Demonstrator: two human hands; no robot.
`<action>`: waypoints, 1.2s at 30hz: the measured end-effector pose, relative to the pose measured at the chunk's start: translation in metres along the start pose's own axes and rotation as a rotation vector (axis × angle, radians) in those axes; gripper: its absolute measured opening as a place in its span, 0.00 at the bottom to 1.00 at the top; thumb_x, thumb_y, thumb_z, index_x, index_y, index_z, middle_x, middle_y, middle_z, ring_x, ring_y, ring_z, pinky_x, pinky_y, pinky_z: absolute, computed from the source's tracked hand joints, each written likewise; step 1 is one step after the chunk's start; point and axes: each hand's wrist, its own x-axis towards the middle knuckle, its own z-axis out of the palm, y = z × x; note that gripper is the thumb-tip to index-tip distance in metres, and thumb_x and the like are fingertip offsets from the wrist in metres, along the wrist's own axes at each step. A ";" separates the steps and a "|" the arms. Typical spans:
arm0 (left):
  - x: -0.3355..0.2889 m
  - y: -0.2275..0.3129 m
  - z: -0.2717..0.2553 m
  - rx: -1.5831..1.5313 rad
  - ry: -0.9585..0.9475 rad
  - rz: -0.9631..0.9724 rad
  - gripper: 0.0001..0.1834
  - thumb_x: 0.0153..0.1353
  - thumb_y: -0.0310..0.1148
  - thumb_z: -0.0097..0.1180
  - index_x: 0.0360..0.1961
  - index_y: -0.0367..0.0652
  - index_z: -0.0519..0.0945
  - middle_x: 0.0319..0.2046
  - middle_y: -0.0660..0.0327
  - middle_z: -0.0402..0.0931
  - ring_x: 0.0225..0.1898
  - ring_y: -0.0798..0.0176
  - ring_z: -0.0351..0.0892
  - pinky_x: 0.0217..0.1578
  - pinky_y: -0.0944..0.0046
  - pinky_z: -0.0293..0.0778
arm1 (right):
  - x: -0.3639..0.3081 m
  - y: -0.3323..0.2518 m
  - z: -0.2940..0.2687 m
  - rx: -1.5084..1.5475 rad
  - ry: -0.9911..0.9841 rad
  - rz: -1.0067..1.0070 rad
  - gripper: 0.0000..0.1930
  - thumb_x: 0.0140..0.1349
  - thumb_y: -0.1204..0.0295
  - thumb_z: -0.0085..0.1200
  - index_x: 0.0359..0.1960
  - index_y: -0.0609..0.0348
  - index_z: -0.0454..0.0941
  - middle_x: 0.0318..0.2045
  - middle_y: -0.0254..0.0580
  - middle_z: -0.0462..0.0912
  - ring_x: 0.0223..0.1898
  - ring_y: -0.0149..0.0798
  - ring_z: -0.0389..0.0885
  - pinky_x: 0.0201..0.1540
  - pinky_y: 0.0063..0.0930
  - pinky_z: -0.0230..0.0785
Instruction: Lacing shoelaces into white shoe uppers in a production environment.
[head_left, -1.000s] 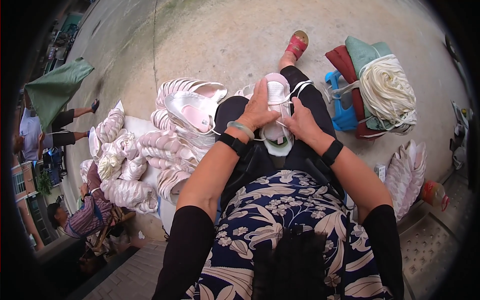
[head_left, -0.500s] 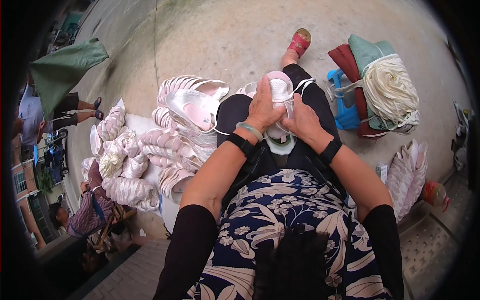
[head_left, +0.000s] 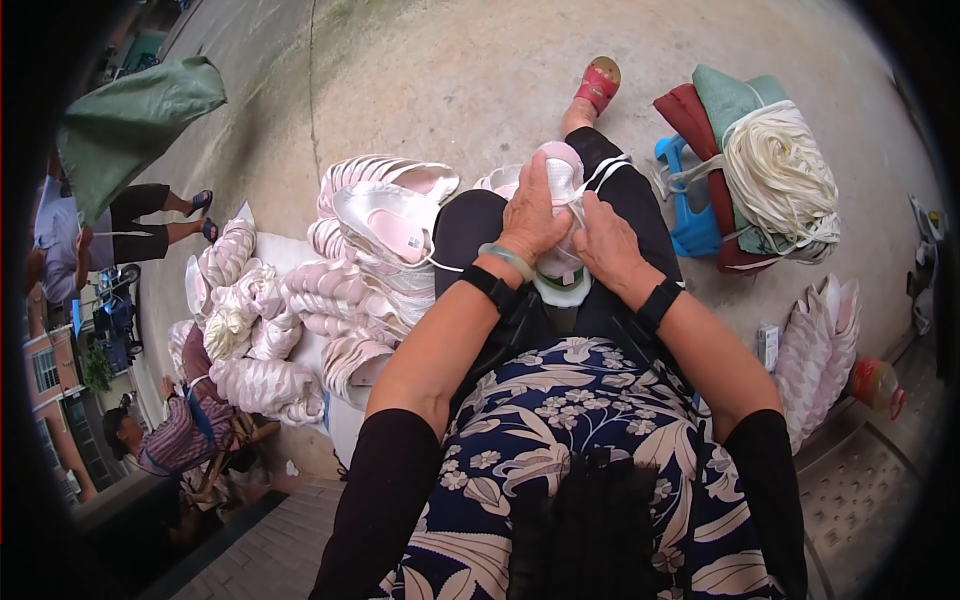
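A pale pink and white shoe (head_left: 563, 172) rests between my thighs, its toe pointing away from me. My left hand (head_left: 533, 222) grips its left side, with the fingers stretched along it toward the toe. At the lacing on the other side, my right hand (head_left: 610, 243) is closed in a pinch on a white shoelace (head_left: 607, 176). The lace loops out past the fingers over my right thigh. Another lace end (head_left: 446, 267) trails left from near my left wrist. My hands cover much of the shoe's middle.
Nested shoe uppers (head_left: 390, 225) and bundled ones (head_left: 265, 388) lie at left. At right, a blue stool (head_left: 690, 215) stands beside folded cloths with a hank of white laces (head_left: 783, 175). More uppers (head_left: 822, 350) and a bottle (head_left: 873, 385) are lower right. Two people are at far left.
My right hand's fingers have curled in closer at the lacing. My left hand stays on the shoe. At far left, the person with the green sheet has shifted slightly right.
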 end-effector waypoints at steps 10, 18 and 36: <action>-0.006 0.005 -0.015 0.196 0.095 0.223 0.41 0.37 0.36 0.64 0.54 0.39 0.58 0.47 0.46 0.64 0.49 0.44 0.67 0.47 0.54 0.66 | 0.004 0.013 -0.005 -0.036 -0.098 -0.122 0.12 0.52 0.74 0.45 0.39 0.61 0.65 0.31 0.57 0.73 0.35 0.58 0.75 0.38 0.47 0.69; -0.012 0.015 -0.008 0.588 0.045 0.559 0.05 0.46 0.32 0.54 0.21 0.44 0.71 0.22 0.59 0.69 0.28 0.55 0.76 0.26 0.57 0.71 | 0.016 0.036 0.005 0.089 -0.100 -0.154 0.10 0.50 0.76 0.43 0.36 0.58 0.71 0.27 0.56 0.74 0.35 0.57 0.73 0.39 0.47 0.66; -0.164 -0.061 -0.156 0.308 0.316 -0.258 0.12 0.50 0.31 0.48 0.14 0.37 0.67 0.13 0.48 0.67 0.15 0.47 0.67 0.19 0.53 0.63 | 0.007 0.031 -0.005 0.136 -0.141 -0.072 0.20 0.48 0.72 0.46 0.46 0.63 0.66 0.28 0.59 0.75 0.35 0.58 0.74 0.40 0.45 0.67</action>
